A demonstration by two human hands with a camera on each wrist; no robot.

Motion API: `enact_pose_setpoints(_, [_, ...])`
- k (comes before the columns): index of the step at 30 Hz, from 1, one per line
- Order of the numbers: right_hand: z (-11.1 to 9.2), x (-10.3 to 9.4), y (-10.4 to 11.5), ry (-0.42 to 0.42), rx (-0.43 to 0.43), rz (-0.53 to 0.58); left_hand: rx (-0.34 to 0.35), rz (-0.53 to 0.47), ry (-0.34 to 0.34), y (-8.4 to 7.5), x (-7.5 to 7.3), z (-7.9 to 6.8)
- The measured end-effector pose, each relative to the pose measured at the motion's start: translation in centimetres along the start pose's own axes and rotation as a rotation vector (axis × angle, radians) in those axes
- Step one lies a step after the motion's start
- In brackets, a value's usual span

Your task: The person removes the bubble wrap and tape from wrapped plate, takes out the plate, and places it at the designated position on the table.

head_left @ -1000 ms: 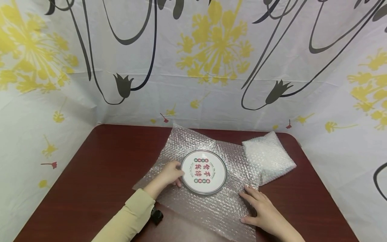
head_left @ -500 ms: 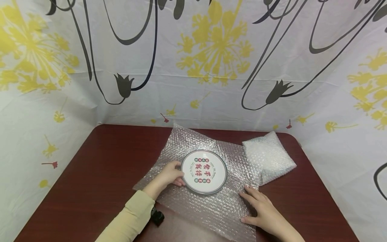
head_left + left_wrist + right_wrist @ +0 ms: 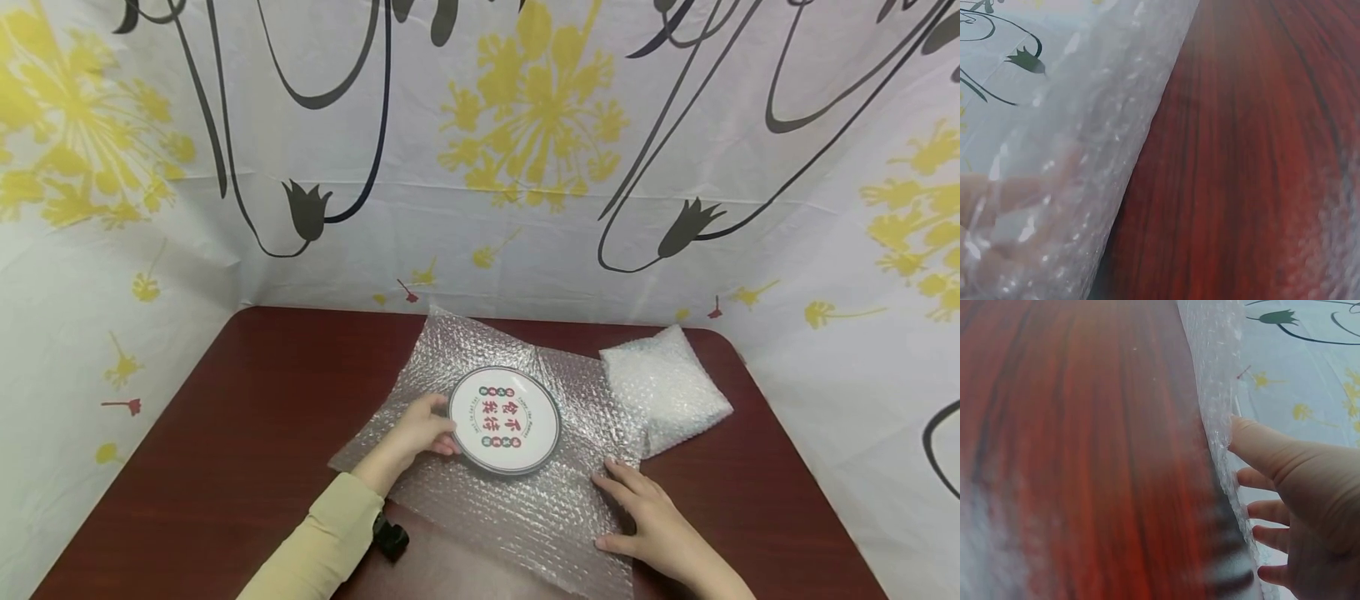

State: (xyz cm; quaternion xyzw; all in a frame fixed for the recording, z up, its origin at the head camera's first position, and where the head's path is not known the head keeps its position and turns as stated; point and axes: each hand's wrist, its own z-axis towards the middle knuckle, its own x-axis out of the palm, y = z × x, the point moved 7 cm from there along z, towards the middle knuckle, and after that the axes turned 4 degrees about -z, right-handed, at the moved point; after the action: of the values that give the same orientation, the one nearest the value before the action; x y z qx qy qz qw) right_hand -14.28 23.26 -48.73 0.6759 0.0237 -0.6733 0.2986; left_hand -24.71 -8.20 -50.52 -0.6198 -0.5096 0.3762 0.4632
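Observation:
A round white plate point(image 3: 506, 417) with a dark rim and red characters lies over a sheet of clear bubble wrap point(image 3: 525, 517). My left hand point(image 3: 418, 429) grips the plate's left edge, its thumb on the rim; some of its fingers are hidden under the plate. Spread fingers of my right hand point(image 3: 651, 518) rest on the sheet's right edge. In the right wrist view, that hand's thumb and fingertips touch the border of the bubble wrap point(image 3: 1216, 394). The left wrist view catches blurred fingers point(image 3: 1019, 194) behind the bubble wrap point(image 3: 1122, 94).
A bubble-wrapped packet point(image 3: 671, 387) lies at the back right of the dark red table point(image 3: 247, 417), against the sheet. A small black object point(image 3: 390, 537) is by the left wrist. A patterned cloth point(image 3: 450, 208) hangs around the table's back and sides.
The plate, in my left hand, has risen or shifted slightly toward the back. My right hand and the bubble wrap have hardly moved.

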Motion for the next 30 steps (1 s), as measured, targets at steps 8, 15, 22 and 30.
enact_pose_setpoints(8, [0.1,-0.1,0.1,-0.017,-0.008,-0.010,0.006,0.000,-0.049,-0.5,-0.8,-0.2])
enact_pose_setpoints(15, [0.1,-0.1,0.0,-0.008,-0.004,-0.011,0.025,-0.046,-0.069,-1.1,-2.0,-0.6])
enact_pose_setpoints(22, [0.0,0.0,-0.1,-0.011,-0.006,-0.010,0.035,-0.052,-0.104,-1.8,-3.5,-1.3])
enact_pose_setpoints(30, [0.0,-0.1,0.0,-0.022,-0.022,-0.011,0.017,-0.056,-0.156,-1.8,-5.4,-1.9])
